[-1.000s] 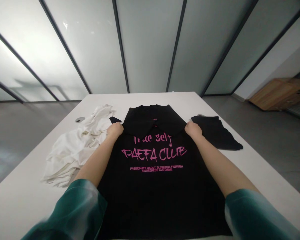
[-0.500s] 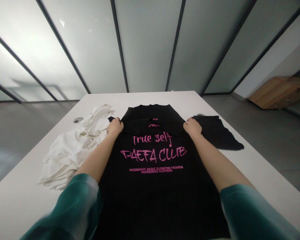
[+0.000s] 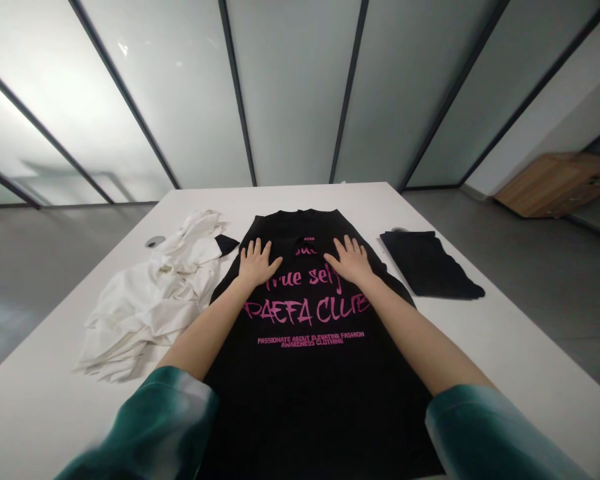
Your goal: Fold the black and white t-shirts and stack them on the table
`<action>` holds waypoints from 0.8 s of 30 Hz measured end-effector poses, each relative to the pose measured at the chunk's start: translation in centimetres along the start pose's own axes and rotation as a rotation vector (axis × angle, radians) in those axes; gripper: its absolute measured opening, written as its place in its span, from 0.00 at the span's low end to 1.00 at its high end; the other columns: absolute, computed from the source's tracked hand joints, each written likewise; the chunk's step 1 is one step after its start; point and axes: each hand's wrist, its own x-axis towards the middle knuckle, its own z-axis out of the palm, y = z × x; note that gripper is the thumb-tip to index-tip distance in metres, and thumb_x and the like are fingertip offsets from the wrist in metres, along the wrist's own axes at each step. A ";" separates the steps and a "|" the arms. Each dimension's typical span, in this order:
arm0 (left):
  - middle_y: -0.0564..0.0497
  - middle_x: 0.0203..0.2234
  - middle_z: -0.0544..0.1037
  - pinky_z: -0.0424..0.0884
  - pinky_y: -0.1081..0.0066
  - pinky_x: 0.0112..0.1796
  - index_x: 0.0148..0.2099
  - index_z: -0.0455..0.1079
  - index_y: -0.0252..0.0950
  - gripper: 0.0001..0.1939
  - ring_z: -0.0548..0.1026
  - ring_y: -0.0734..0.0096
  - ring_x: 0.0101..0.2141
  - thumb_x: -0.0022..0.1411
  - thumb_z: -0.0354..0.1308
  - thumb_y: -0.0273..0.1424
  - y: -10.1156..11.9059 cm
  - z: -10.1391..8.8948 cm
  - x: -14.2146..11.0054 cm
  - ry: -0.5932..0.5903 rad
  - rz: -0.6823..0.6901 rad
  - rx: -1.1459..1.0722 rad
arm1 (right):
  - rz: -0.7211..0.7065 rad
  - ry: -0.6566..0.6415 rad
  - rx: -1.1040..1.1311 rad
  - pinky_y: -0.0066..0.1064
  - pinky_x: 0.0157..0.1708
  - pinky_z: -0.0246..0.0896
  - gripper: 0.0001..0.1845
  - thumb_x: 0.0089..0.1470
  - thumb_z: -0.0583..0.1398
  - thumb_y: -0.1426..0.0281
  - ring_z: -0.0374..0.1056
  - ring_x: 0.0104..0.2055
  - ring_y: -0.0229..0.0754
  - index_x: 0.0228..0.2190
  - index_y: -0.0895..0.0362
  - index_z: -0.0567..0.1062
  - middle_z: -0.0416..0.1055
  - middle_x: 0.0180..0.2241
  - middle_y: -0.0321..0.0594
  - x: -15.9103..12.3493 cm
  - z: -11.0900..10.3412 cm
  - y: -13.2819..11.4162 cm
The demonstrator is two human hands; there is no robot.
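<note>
A black T-shirt (image 3: 310,380) with pink lettering lies spread on the white table, its collar end away from me. On its upper left part my left hand (image 3: 257,262) rests with fingers spread. My right hand (image 3: 351,260) lies on the upper right part, fingers also apart, palm down. Neither hand grips the cloth. Both cover bits of the pink print, and a wrinkle runs between them. A small black corner of cloth (image 3: 227,245) sticks out to the left of my left hand.
To the left lies a crumpled white cloth heap (image 3: 150,300). A folded black garment (image 3: 430,263) is at the right of the white table (image 3: 480,373). Round grommets sit near both table sides. Frosted glass panels (image 3: 290,93) stand behind, and a wooden cabinet (image 3: 555,183) at far right.
Both hands have let go of the T-shirt's side edges and moved inward onto its front, fingers now spread. The shirt's sides have settled onto the table.
</note>
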 end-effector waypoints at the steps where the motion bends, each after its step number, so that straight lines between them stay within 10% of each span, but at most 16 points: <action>1: 0.40 0.71 0.49 0.49 0.49 0.64 0.73 0.49 0.37 0.39 0.48 0.45 0.69 0.69 0.37 0.54 0.2 0.0 -0.1 0.003 0.026 -0.007 | -0.034 -0.018 0.001 0.53 0.67 0.35 0.46 0.61 0.39 0.41 0.37 0.72 0.60 0.69 0.56 0.52 0.42 0.71 0.51 -0.1 0.1 -0.3; 12: 0.38 0.64 0.63 0.55 0.55 0.63 0.64 0.63 0.33 0.28 0.59 0.53 0.64 0.67 0.50 0.42 0.0 0.5 -1.6 0.178 0.185 -0.213 | -0.163 0.206 0.286 0.44 0.65 0.48 0.31 0.63 0.51 0.58 0.54 0.67 0.50 0.60 0.62 0.66 0.60 0.64 0.55 -1.3 0.5 1.8; 19: 0.38 0.57 0.69 0.60 0.58 0.61 0.60 0.68 0.32 0.27 0.66 0.53 0.59 0.64 0.53 0.43 -3.4 -1.7 -6.9 0.063 0.249 -0.180 | -0.367 0.251 0.248 0.48 0.60 0.58 0.20 0.60 0.55 0.61 0.66 0.56 0.53 0.49 0.57 0.76 0.72 0.52 0.50 -8.5 -0.9 6.6; 24: 0.37 0.65 0.62 0.55 0.55 0.63 0.64 0.63 0.31 0.32 0.60 0.51 0.65 0.66 0.48 0.46 -6.4 -0.1 -11.3 0.006 0.217 -0.184 | -0.337 0.249 0.184 0.51 0.60 0.58 0.22 0.61 0.54 0.59 0.66 0.58 0.55 0.50 0.58 0.76 0.71 0.55 0.53 -12.9 1.3 9.3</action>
